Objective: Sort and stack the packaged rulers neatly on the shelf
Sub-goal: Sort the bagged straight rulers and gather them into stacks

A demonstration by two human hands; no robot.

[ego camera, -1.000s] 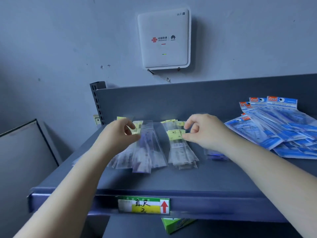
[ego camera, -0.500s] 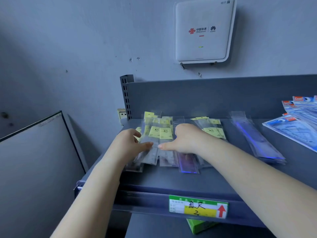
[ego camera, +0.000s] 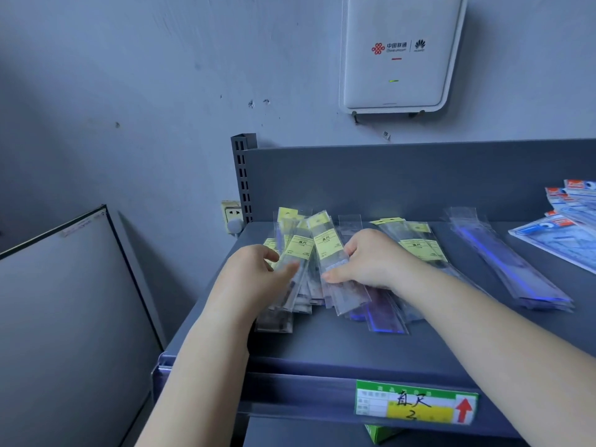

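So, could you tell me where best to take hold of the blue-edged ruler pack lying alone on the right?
Probably at the near end of the blue-edged ruler pack, pinched across its narrow width from the front of the shelf. It lies flat, long and thin, apart from the other piles, with that end pointing towards the shelf's front edge.

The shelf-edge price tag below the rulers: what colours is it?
Green border, yellow panel, red arrow on the price tag; head view, the only one.

Bare shelf [ego camera: 338, 350] in front; ruler packets [ego camera: 309, 253] crowd behind.
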